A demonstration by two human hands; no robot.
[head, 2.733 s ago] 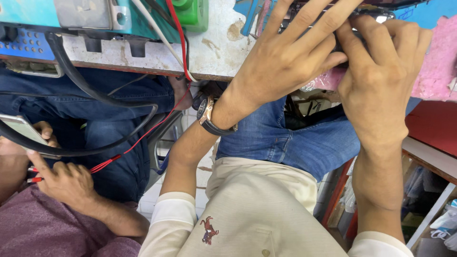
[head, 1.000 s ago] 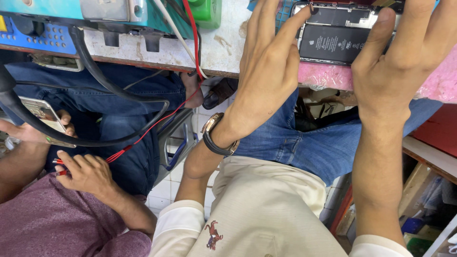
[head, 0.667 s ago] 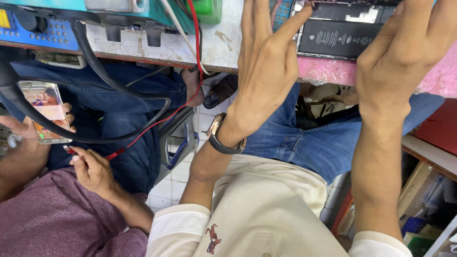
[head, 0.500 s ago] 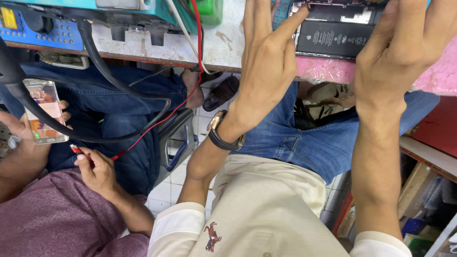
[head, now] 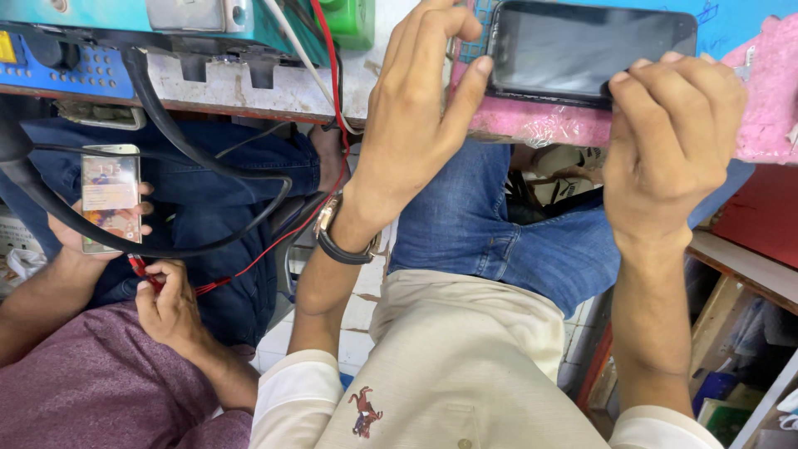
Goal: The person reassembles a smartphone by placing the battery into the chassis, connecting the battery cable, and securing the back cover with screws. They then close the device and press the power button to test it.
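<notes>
Phone (head: 586, 50) now lies dark-screen up, seemingly flipped, left hand (head: 416, 125) and right hand (head: 673, 141) pinching its ends.

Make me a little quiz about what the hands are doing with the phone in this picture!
1. True or false: both of the person's hands touch the dark phone at the bench edge.
2. What is on the wrist of the left hand? A) a watch B) a glove C) a red string
3. The co-worker at the side holds a second phone with its screen ____ (lit or dark).

Key:
1. True. The left hand has the phone's left end, and the right hand has its lower right edge.
2. A, a watch with a dark strap.
3. Lit.
</notes>
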